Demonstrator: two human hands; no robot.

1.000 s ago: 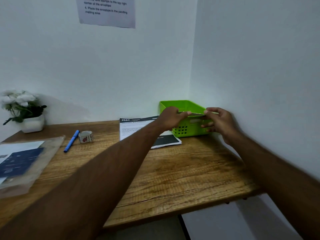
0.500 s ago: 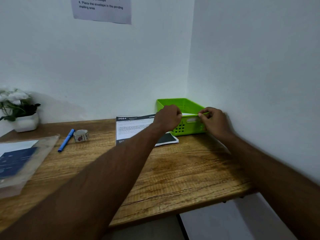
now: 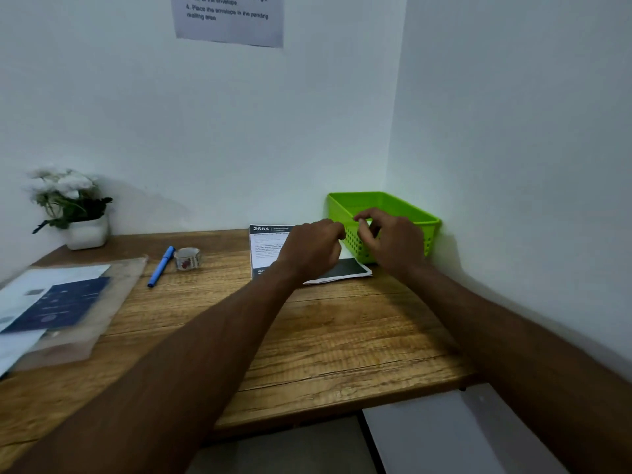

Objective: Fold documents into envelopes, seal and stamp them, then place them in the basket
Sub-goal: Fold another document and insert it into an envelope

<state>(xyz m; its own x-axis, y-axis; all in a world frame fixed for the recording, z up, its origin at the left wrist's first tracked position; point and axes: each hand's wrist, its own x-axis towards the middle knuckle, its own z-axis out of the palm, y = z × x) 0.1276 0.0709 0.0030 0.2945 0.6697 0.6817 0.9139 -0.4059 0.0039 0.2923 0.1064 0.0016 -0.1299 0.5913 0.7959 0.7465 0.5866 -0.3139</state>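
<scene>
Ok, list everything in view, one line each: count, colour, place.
basket: one, bright green, desk's back right corner
printed document: one, white with black bands, flat beside the basket's left
pen: one, blue, left of the tape roll
tape roll: one, pale with red print, between pen and document
potted flowers: one, white, back left by the wall
plastic sleeve: one, clear, over white and dark blue papers, desk's left edge
notice: one, white, on the wall above
desk: one, brown wood
left hand: one, fingers curled, over the document
right hand: one, fingers loosely bent, before the basket
</scene>
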